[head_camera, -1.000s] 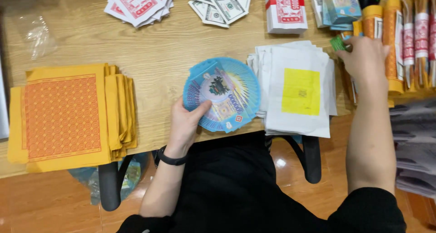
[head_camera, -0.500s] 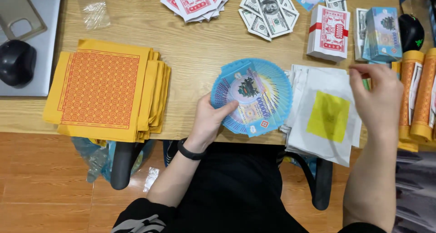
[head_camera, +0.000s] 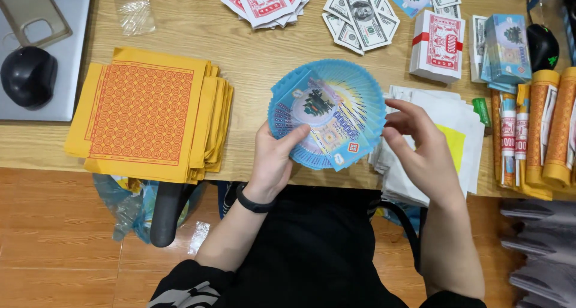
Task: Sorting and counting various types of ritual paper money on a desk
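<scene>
My left hand [head_camera: 275,159] grips a round fan of blue paper notes [head_camera: 336,107] from below, thumb pressed on the top note. It holds the fan just above the front edge of the wooden desk [head_camera: 252,50]. My right hand [head_camera: 417,146] hovers at the fan's right edge with fingers spread, fingertips close to the notes, holding nothing. Under the right hand lies a pile of white paper sheets [head_camera: 465,113] with a yellow square on top.
A thick stack of yellow-and-orange patterned paper [head_camera: 147,113] lies at the left. Fanned red notes [head_camera: 264,2], grey banknotes [head_camera: 360,17], banded bundles [head_camera: 438,44] and orange rolls [head_camera: 555,128] line the back and right. A black mouse [head_camera: 27,74] sits far left.
My right hand came back from the rolls at the far right to the fan's right edge. My left hand lifted the blue fan and kept hold of it.
</scene>
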